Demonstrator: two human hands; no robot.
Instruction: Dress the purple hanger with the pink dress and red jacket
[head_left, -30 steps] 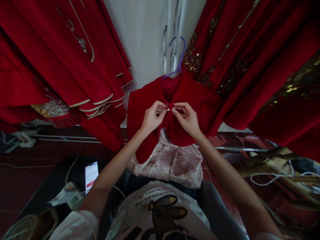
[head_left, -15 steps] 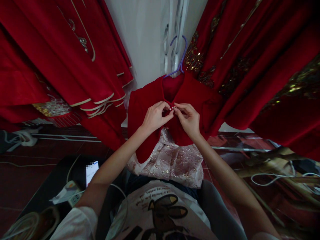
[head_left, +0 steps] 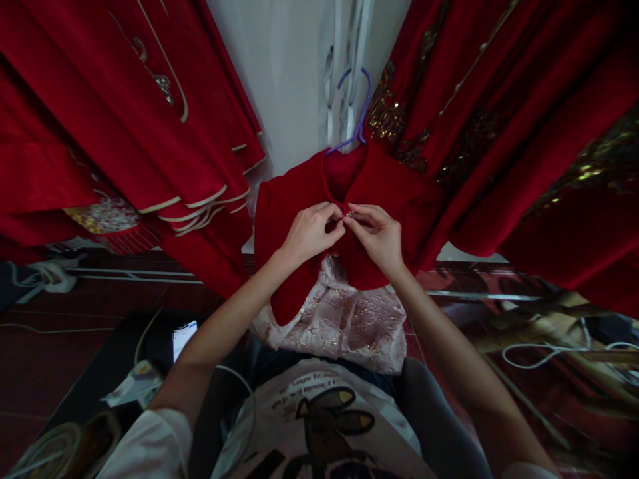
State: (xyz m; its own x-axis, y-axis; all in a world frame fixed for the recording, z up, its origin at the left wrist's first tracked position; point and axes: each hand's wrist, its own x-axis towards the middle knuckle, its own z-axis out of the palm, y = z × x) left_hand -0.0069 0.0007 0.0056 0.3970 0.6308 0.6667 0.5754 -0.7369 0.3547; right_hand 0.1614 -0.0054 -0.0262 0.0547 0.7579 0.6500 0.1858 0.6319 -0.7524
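A short red jacket (head_left: 294,193) hangs on a purple hanger (head_left: 363,120) in front of me. Below its open hem shows a pale pink brocade garment (head_left: 349,319) with a metallic sheen. My left hand (head_left: 312,231) pinches the jacket's front edge at the bottom of the neck opening. Right beside it, my right hand (head_left: 379,236) has thumb and forefinger closed on a small shiny fastener (head_left: 349,214). The fingertips of both hands almost meet there. They partly cover the fastener, so whether its two sides are joined cannot be seen.
Red garments (head_left: 200,133) with pale piping hang at left; more with gold sequins (head_left: 387,116) hang at right. Behind is a white cabinet door (head_left: 284,73). A lit phone (head_left: 184,338) and power strip (head_left: 144,386) lie at lower left. Cables (head_left: 544,349) trail at right.
My right hand has shifted very slightly to the right, and its fingers have adjusted on the fastener. My left hand keeps its pinch in nearly the same place.
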